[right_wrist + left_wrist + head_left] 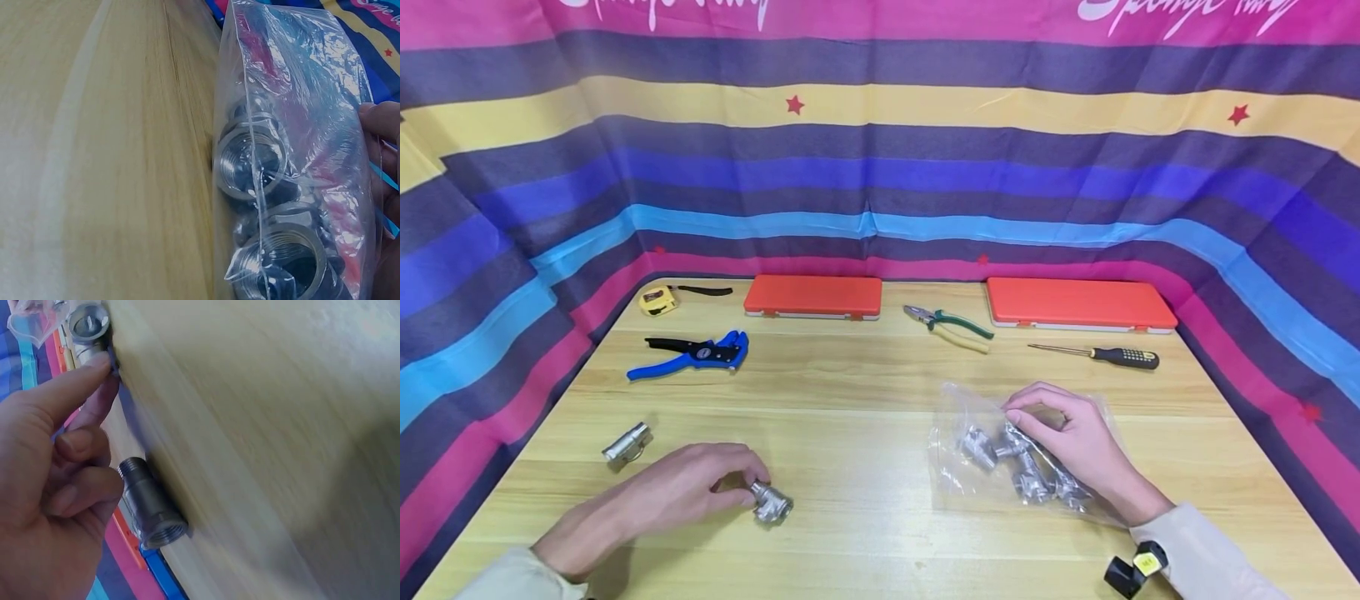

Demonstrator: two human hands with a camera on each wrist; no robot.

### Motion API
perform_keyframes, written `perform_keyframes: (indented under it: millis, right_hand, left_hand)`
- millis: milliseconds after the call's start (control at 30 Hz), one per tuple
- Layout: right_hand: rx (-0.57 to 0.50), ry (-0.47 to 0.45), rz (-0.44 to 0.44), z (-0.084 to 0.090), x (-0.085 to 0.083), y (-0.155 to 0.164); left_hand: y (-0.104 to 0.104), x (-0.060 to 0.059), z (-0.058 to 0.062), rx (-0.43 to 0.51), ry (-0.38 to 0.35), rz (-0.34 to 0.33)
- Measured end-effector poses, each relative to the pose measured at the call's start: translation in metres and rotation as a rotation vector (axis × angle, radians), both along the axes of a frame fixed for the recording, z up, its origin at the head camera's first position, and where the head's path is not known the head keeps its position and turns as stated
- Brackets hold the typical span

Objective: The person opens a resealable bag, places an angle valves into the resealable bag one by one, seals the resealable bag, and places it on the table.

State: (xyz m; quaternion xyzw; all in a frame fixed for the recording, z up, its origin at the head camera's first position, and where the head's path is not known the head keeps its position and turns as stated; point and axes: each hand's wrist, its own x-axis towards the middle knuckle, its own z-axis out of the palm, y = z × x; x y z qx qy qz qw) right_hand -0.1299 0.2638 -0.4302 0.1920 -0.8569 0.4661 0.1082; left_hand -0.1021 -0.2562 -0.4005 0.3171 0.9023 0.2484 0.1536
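Head view: left hand (pixel 688 483) pinches a fitting (pixel 771 502); right hand (pixel 1067 433) grips the bag (pixel 955 467).

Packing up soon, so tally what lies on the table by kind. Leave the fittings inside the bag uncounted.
Orange cases: 2
Loose metal fittings: 2, one at the left hand's fingertips, one lying apart
Plastic bag of fittings: 1, under the right hand
Pliers: 1
Blue wire stripper: 1
Screwdriver: 1
Yellow tape measure: 1
Total: 9
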Motion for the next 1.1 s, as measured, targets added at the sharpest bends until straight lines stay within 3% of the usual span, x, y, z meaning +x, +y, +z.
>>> perform_keyframes:
  millis: [233, 433, 733, 933, 1100]
  right_hand:
    - [-0.007, 0.011, 0.010, -0.002, -0.001, 0.000]
    - [-0.005, 0.021, 0.010, -0.003, -0.002, 0.000]
    - [0.001, 0.018, 0.004, -0.002, -0.001, -0.001]
    - [0.012, 0.015, -0.007, -0.003, -0.001, 0.000]
    - [0.002, 0.009, 0.000, -0.002, -0.002, -0.001]
  left_hand:
    - [0.019, -0.014, 0.003, 0.019, -0.035, 0.056]
    - [0.056, -0.037, 0.010, 0.077, -0.085, 0.093]
    - [0.136, -0.066, 0.009, 0.108, -0.078, 0.044]
    - [0.189, -0.080, 0.002, 0.107, -0.032, -0.044]
    - [0.219, -0.085, -0.006, 0.120, 0.000, -0.086]
